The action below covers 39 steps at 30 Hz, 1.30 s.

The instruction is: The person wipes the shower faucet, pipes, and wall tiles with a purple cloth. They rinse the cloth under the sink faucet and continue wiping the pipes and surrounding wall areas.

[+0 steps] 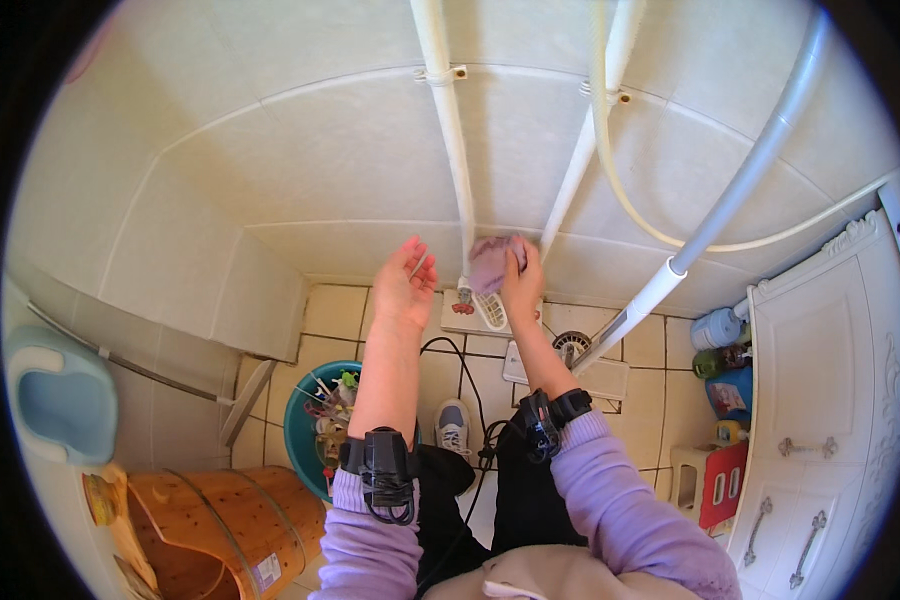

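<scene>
A crumpled mauve cloth [489,265] is gripped in my right hand [523,279], close to the lower end of a white wall pipe [450,142]. My left hand [407,283] is raised to the left of that pipe, palm turned up, fingers loosely curled and apart, holding nothing. Below the cloth, a red-handled valve [462,308] sits at the pipe's foot. Beside the valve lies a white slotted plastic piece [490,310], partly under my right hand and the cloth.
A teal bucket [294,427] of mixed items stands by my left forearm, near a wooden tub [232,517]. A grey hose [765,150] runs into a floor drain at right. Black cables [465,375] cross the floor. A white cabinet [825,375] flanks bottles and a stool [686,480].
</scene>
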Tool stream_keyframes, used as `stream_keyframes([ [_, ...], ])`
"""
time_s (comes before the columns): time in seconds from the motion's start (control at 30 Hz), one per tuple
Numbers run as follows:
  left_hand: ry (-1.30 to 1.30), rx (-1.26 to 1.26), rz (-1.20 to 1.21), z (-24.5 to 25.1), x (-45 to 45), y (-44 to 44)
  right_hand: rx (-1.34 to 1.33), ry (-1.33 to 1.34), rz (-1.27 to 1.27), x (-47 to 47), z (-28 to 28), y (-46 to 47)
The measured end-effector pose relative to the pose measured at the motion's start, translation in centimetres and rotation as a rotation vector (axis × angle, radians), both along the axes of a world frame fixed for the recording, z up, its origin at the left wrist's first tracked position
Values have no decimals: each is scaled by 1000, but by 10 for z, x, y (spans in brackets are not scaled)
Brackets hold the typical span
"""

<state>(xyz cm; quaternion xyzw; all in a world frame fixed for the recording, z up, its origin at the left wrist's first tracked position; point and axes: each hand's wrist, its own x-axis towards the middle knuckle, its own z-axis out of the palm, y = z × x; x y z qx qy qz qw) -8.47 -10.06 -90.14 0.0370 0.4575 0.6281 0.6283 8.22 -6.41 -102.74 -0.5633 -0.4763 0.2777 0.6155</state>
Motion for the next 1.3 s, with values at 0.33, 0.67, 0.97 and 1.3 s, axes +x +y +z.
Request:
stream_keyframes([
  [0.33,71,-11,-10,0,1,2,574,-737,-166,12,149,51],
  [0.67,31,-16,1,3,-4,3,136,-532,28,8,-37,24],
  [0.97,54,0,-2,2,-7,-1,494,-324,-15,-4,68,34],
  [1.3,48,-98,17,-29,-9,17,739,-1211,-183,3,190,78],
])
